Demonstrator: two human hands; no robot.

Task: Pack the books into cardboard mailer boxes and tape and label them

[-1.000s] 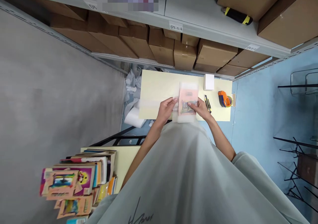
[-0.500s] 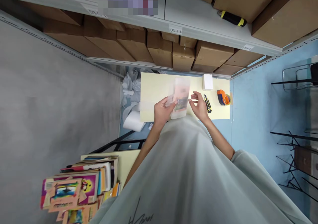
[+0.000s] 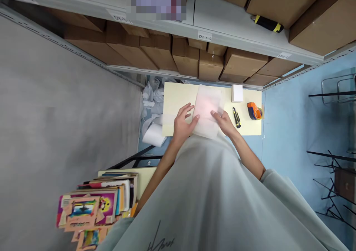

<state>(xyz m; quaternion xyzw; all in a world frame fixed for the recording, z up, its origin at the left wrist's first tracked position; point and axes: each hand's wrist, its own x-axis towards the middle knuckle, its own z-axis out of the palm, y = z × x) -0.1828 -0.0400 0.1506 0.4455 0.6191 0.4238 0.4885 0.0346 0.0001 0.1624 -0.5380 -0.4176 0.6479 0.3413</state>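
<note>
I see the packet (image 3: 207, 102), long axis forward, between right hand (image 3: 226, 124), pinching it, and left hand (image 3: 182, 126) (thumb touching; fingers spread).

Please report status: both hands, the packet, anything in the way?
Right hand grips packet, thumb on top. Left hand open, thumb at packet's edge. Pale wrap, pink showing through. Cutter lies apart, to the right; nothing blocking.

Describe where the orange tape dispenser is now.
In the head view, the orange tape dispenser sits toward the right end of the pale table, right of a utility knife.
</note>
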